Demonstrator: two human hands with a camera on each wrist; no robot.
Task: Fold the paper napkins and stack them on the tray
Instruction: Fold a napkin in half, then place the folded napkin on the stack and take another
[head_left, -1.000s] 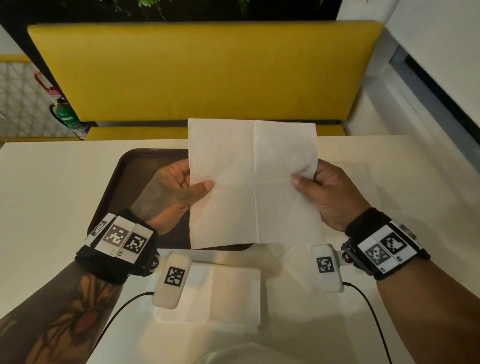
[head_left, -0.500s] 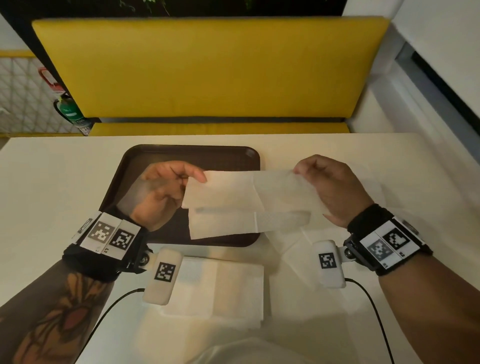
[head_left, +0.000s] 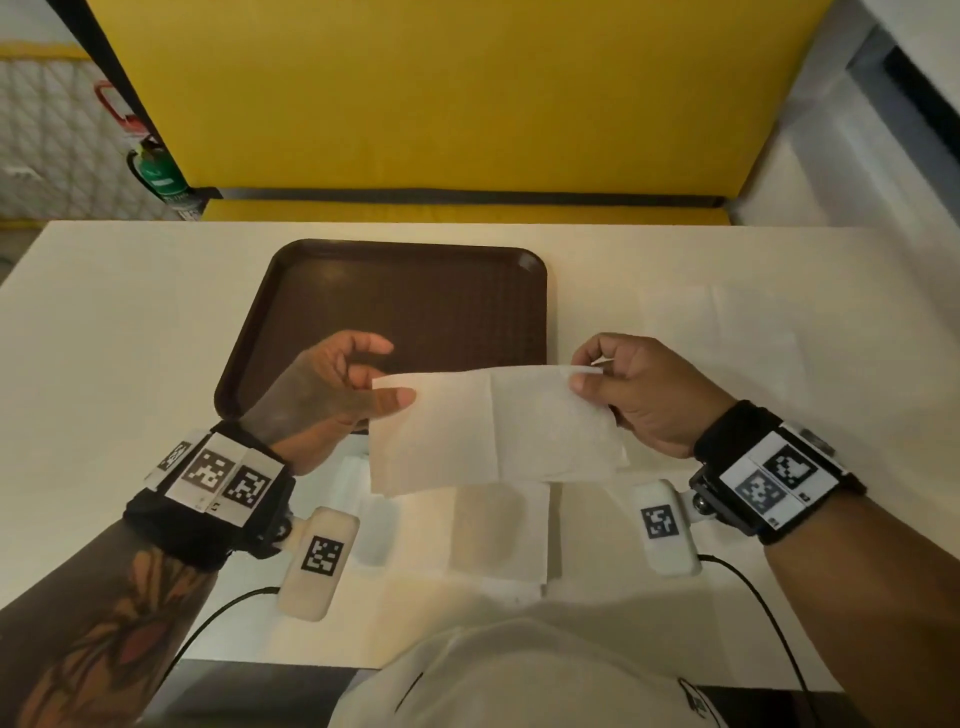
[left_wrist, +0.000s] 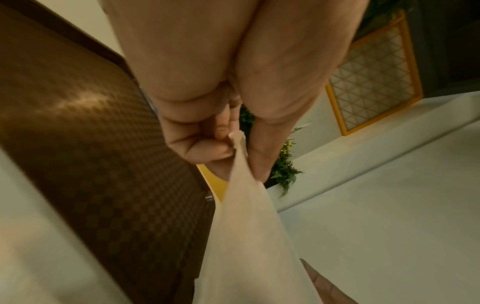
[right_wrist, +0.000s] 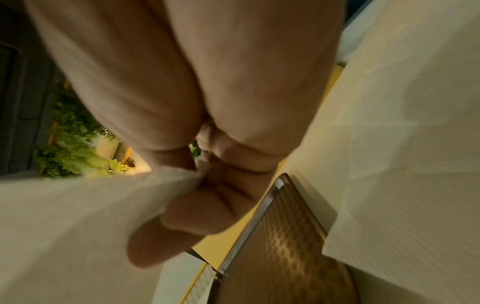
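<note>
A cream table (head_left: 104, 322) carries a brown tray (head_left: 415, 306) at 12 o'clock. The left hand (head_left: 332, 395) and right hand (head_left: 644, 389) each pinch one end of a folded napkin (head_left: 493, 426).

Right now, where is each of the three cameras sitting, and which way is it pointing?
Head: on the head, facing forward and down at the table; shows both forearms, left hand and right hand pinching the napkin.
Left wrist: along the left hand to its fingers.
Right wrist: along the right hand to its fingers.
All three share the napkin and the brown tray.
</note>
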